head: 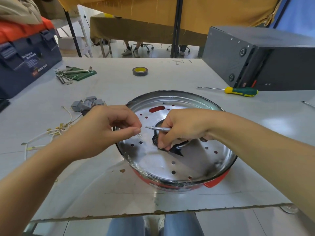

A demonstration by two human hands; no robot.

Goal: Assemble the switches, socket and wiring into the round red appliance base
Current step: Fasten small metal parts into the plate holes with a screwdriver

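The round red appliance base (219,180) lies on the table in front of me, its shiny perforated metal plate (170,160) facing up. My right hand (180,126) hovers over the plate's middle and grips a slim silver screwdriver (156,128) whose tip points left; its fingertips also touch a black part (177,151) on the plate. My left hand (109,126) is at the base's left rim, thumb and forefinger pinched together close to the driver's tip; what they pinch is too small to see. Grey switches (88,103) and white wires with brass terminals (51,132) lie to the left.
A green-and-yellow screwdriver (242,91) lies at the right, by a large black box (265,60). A roll of black tape (140,71) sits at the back, hex keys on a green pouch (75,74) at the back left, a dark toolbox (25,60) at the far left.
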